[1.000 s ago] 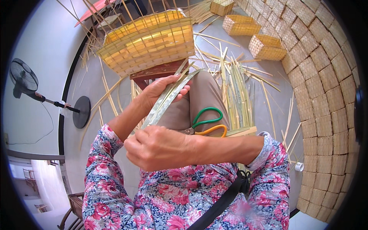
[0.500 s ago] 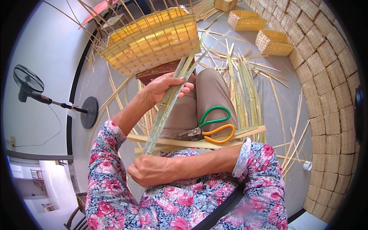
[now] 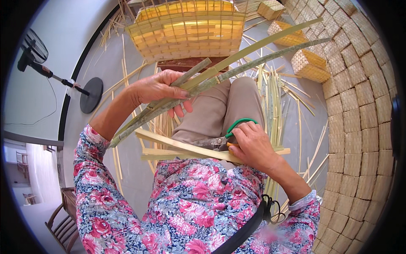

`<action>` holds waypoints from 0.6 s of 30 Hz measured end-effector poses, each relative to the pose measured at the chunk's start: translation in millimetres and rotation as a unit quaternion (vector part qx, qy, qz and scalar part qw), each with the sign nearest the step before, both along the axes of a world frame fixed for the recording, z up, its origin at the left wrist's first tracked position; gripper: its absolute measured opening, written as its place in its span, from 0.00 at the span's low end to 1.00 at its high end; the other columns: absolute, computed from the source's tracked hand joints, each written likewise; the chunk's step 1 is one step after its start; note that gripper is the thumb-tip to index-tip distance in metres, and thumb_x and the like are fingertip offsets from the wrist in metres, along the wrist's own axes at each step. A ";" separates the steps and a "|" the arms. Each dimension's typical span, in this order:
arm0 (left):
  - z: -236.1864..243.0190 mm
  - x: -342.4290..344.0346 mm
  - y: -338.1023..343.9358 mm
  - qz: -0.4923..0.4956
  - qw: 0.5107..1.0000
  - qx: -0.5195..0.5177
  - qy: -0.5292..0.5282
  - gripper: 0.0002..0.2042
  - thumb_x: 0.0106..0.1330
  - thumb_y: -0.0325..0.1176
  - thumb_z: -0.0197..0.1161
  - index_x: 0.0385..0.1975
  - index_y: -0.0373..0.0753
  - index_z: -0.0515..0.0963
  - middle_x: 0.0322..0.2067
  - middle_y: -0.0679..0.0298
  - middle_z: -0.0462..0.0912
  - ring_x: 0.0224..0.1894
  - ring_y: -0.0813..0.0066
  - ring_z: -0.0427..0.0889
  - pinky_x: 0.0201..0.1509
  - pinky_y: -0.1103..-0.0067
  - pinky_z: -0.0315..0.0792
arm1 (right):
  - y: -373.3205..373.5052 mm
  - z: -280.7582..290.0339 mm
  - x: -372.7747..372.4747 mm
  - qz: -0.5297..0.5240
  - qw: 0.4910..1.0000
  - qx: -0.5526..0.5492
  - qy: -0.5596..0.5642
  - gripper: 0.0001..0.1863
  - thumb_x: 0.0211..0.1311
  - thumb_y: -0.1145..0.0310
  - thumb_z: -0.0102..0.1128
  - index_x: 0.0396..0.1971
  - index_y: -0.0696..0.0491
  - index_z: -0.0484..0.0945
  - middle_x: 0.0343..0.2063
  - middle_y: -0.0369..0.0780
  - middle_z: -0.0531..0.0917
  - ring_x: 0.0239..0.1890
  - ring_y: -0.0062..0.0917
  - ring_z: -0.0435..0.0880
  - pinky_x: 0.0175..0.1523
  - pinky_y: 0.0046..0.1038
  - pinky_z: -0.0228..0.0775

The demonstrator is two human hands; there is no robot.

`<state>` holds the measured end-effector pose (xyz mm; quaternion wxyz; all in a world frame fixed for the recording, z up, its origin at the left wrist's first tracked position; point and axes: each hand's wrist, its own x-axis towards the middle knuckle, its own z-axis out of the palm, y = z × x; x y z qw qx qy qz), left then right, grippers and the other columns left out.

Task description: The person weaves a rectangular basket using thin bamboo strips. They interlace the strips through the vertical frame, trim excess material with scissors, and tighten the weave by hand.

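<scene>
Several long green bamboo strips [image 3: 249, 51] slant across the view above my lap. My left hand [image 3: 163, 89] is closed around them near their middle, thumb on top. Down on my lap, my right hand [image 3: 256, 146] grips a pair of scissors [image 3: 207, 142] by the handles, one green and one orange. The blades point left and look nearly together. Pale split strips [image 3: 177, 146] lie across my lap, passing under the scissors and my right hand. Most of the orange handle is hidden by the fingers.
A yellow woven basket [image 3: 190, 36] with upright stakes stands ahead on a dark red stool [image 3: 177, 64]. Bamboo strips [image 3: 275, 101] litter the floor right of my legs. Small baskets [image 3: 311, 65] stand by a stacked woven wall [image 3: 355, 127]. A fan [image 3: 36, 53] is at left.
My right hand has left the strips' lower end and moved right onto the scissors' handles. The strips in my left hand have swung from steep to a flatter slant; the view has shifted.
</scene>
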<state>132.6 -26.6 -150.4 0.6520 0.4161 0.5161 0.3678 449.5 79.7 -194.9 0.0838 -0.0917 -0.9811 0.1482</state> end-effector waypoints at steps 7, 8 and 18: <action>-21.4 -1.3 -11.1 0.003 1.000 -0.003 -0.006 0.17 0.71 0.33 0.59 0.56 0.34 0.72 0.35 0.51 0.86 0.30 0.71 0.88 0.30 0.79 0.83 | 24.8 15.3 1.2 0.000 0.992 -0.067 -0.108 0.21 0.46 0.65 0.66 0.40 0.59 0.76 0.40 0.48 0.76 0.46 0.43 0.74 0.55 0.40 0.67; -23.8 -3.0 -12.3 0.008 1.000 -0.005 -0.009 0.17 0.71 0.34 0.59 0.56 0.34 0.72 0.35 0.51 0.86 0.30 0.71 0.88 0.30 0.79 0.83 | 30.6 19.3 4.8 0.003 0.991 -0.078 -0.107 0.22 0.46 0.65 0.65 0.41 0.59 0.76 0.41 0.48 0.76 0.45 0.43 0.73 0.55 0.40 0.67; -40.0 -10.8 -17.9 0.035 0.998 -0.010 -0.060 0.15 0.71 0.34 0.60 0.53 0.34 0.72 0.35 0.52 0.85 0.32 0.70 0.88 0.31 0.77 0.83 | 40.6 44.0 24.0 -0.138 0.794 -0.576 -0.138 0.29 0.63 0.53 0.63 0.57 0.57 0.71 0.42 0.35 0.75 0.43 0.18 0.74 0.51 0.23 0.68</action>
